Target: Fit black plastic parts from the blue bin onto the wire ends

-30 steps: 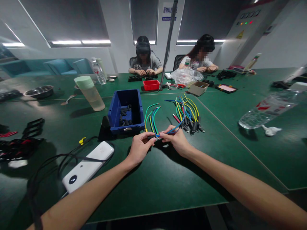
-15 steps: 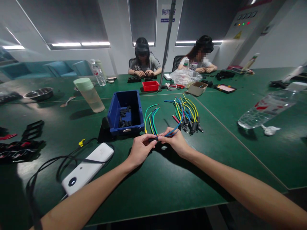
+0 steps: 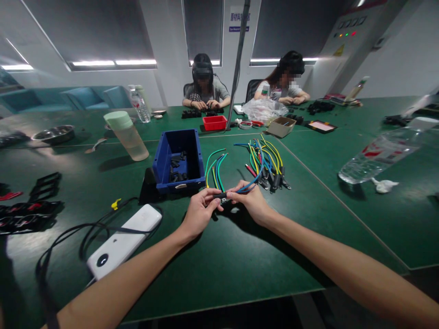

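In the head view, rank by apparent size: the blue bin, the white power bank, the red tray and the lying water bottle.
1. Lying water bottle and white power bank: look alike, unranked; both lie nearer the camera's edges.
2. Blue bin.
3. Red tray, though farther away.

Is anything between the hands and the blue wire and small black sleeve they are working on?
Nothing visible. The left hand pinches the black sleeve, the right hand pinches the blue wire beside it. The blue bin and the loose wires lie beyond the hands.

Bin (image 3: 178,157) left of wires (image 3: 265,160), cup (image 3: 127,136) further left.
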{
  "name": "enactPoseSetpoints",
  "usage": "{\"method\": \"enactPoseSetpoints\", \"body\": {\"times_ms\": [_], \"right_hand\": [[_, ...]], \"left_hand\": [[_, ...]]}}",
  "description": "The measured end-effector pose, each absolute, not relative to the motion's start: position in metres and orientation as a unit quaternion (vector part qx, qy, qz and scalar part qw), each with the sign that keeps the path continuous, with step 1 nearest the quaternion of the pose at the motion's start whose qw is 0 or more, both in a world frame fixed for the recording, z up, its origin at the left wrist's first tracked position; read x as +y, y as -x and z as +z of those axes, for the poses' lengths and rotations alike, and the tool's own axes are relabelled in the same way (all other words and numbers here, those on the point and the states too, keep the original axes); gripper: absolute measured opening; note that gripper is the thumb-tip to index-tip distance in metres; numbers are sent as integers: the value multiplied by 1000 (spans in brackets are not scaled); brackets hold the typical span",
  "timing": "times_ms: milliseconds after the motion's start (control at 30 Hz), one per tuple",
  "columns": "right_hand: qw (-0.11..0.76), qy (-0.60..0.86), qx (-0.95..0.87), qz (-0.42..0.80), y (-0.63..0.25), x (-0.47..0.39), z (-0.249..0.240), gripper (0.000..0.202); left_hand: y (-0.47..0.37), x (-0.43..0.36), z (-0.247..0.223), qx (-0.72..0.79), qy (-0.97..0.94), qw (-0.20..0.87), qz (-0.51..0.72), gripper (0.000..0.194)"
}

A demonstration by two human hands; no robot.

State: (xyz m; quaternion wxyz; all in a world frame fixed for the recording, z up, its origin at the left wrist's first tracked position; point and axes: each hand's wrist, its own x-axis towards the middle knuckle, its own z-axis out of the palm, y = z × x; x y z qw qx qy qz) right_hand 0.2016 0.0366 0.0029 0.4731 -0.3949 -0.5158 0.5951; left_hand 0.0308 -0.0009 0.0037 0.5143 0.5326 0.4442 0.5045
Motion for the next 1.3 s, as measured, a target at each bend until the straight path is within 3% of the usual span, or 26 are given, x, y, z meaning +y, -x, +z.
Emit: {"method": "enactPoseSetpoints", "body": {"times_ms": [600,1300], "right_hand": [[456,373,-484,647,-203,38,5,33],[453,394,-500,625,-202,37,7,33]], "left_hand": [[-31,-2,3,463,-530,487,518,26],[-31,-3,5,467,-540,489,501,26]]}}
